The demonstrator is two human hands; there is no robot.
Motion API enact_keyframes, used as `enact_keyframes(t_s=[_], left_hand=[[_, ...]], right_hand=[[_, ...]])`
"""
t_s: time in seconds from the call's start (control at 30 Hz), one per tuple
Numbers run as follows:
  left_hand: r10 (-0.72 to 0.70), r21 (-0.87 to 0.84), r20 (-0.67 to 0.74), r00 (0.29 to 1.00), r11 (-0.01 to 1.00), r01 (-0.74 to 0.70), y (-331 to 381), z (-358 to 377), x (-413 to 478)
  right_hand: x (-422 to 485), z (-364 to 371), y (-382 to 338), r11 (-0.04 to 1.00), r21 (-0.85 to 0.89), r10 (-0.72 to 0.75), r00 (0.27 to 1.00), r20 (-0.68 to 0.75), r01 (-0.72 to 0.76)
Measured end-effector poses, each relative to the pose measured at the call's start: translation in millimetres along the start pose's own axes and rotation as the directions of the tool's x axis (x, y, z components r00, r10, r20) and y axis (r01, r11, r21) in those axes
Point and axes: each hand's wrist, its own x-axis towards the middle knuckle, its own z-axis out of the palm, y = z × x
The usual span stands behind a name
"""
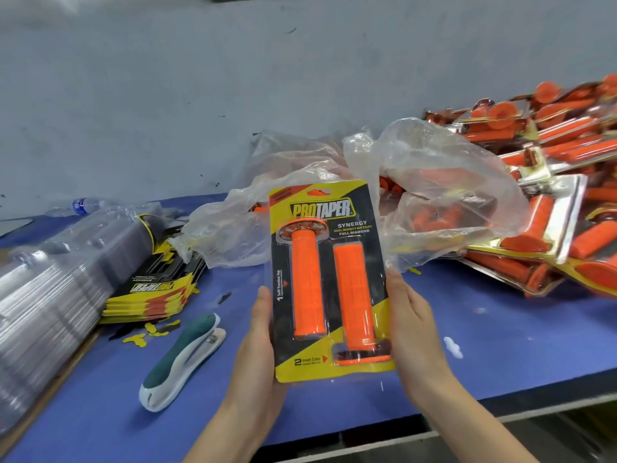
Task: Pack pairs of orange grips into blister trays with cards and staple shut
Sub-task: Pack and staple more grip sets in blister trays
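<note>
The left hand (pixel 260 342) and right hand (pixel 412 329) each gripped a long edge of the pack (pixel 329 282), held above the table (pixel 500 329). Its long axis ran away from the person. The stapler (pixel 185 359) lay to the left, nearer the left hand.

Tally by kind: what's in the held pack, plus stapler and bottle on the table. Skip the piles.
Orange rubber grips in the held clear blister pack: 2
Yellow-and-black printed card in it: 1
Green-and-white stapler: 1
Clear plastic water bottle: 1
Total: 5
</note>
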Motion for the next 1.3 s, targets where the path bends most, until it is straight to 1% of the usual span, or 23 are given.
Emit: enact_keyframes(t_s=[0.07,0.13,0.2,0.33,0.4,0.47,0.53,0.6,0.67,0.73,0.8,0.87,0.9,0.97,1.03,1.1,1.2,1.3], left_hand=[[0.078,0.059,-0.002,0.997,0.995,-0.078,-1.9,0.7,-1.7],[0.134,0.075,0.04,0.99,0.988,-0.136,-2.5,2.1,-4.3],[0.148,0.074,0.102,0.984,0.985,-0.156,-4.9,4.1,-7.4],[0.184,0.109,0.217,0.959,0.971,-0.211,-10.5,14.6,-13.3],[0.213,0.08,0.216,0.953,0.969,-0.235,-10.9,24.9,-15.2],[0.24,0.051,0.172,0.955,0.967,-0.251,-9.0,37.9,-12.8],[0.289,0.062,0.157,0.944,0.951,-0.302,-1.6,56.5,-7.8],[0.34,0.041,0.174,0.924,0.935,-0.352,11.3,80.1,-3.0],[0.362,0.003,0.222,0.905,0.928,-0.372,28.5,115.2,13.4],[0.356,-0.026,0.266,0.896,0.931,-0.363,57.5,166.2,45.4],[0.295,-0.11,0.308,0.905,0.955,-0.274,97.9,229.0,89.1],[0.204,-0.138,0.339,0.918,0.976,-0.166,141.4,289.6,121.8],[0.145,-0.103,0.317,0.937,0.988,-0.118,156.2,311.5,133.1],[0.053,0.025,0.292,0.955,0.998,-0.063,164.7,342.8,149.6],[0.041,0.093,0.292,0.955,0.993,-0.071,156.6,354.6,149.3],[0.053,0.118,0.317,0.947,0.989,-0.095,140.5,349.4,144.9],[0.084,0.133,0.341,0.936,0.982,-0.136,118.7,324.1,133.2],[0.131,0.135,0.334,0.934,0.973,-0.185,112.1,289.6,118.6]], right_hand=[[-3.5,-3.1,-4.2,1.0,0.017,-0.011,1.0,-0.028,0.012],[-8.1,-6.7,-9.4,0.999,0.004,-0.038,0.998,-0.052,0.038],[-11.1,-12.5,-14.4,0.997,-0.008,-0.074,0.994,-0.084,0.073],[-10.1,-27.1,-22.8,0.99,0.083,-0.095,0.977,-0.192,0.113],[-7.1,-34.2,-25.0,0.982,0.119,-0.117,0.972,-0.202,0.143],[-2.2,-42.5,-30.6,0.973,0.16,-0.137,0.973,-0.184,0.167],[5.5,-55.4,-39.7,0.965,0.186,-0.148,0.971,-0.187,0.183],[13.7,-69.7,-50.3,0.951,0.234,-0.141,0.955,-0.261,0.205],[23.1,-86.9,-56.1,0.931,0.307,-0.062,0.915,-0.398,0.196],[32.0,-101.3,-56.9,0.91,0.376,0.027,0.878,-0.478,0.176],[37.9,-108.8,-56.8,0.914,0.373,0.053,0.862,-0.504,0.162],[40.4,-110.0,-55.6,0.93,0.337,0.041,0.866,-0.498,0.15],[41.0,-110.6,-55.4,0.938,0.317,0.035,0.873,-0.486,0.138],[44.0,-115.2,-55.3,0.948,0.296,0.034,0.884,-0.467,0.12],[47.8,-121.2,-56.4,0.946,0.303,0.04,0.891,-0.452,0.111],[50.6,-125.1,-58.1,0.944,0.312,0.045,0.893,-0.447,0.109],[50.3,-123.0,-57.5,0.955,0.281,0.042,0.896,-0.443,0.094],[44.7,-112.4,-55.5,0.966,0.246,0.025,0.911,-0.412,0.085]])
